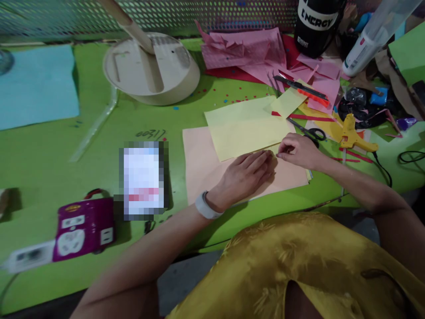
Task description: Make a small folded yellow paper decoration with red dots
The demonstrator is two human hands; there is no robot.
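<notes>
The left hand (pixel 250 172) lies palm down over the peach paper sheet (pixel 201 177), its fingers stretched out and close together; whether anything is under them cannot be told. The right hand (pixel 297 150) is over the same sheet's right part, fingers curled, thumb and forefinger drawn nearly together; whether they grip anything is too small to tell. A pale yellow paper sheet (pixel 244 126) overlaps the peach sheet's far portion, just beyond the fingertips. Right of the peach sheet lie black-handled scissors (pixel 317 134) and a yellow plastic glue gun (pixel 353 135). Beyond it are an orange-and-black cutter knife (pixel 310 92), crumpled pink paper (pixel 245 51) and a black bottle with a white band (pixel 317 26). Left of it are a device with a pixelated screen (pixel 141 179) and a purple box with white sockets (pixel 84 226). Past its far left corner stands a round cream base with a stem (pixel 181 82). All this rests on a bright green tabletop (pixel 96 173), speckled with coloured scraps beyond the peach sheet; a perforated panel (pixel 199 15) backs it.
</notes>
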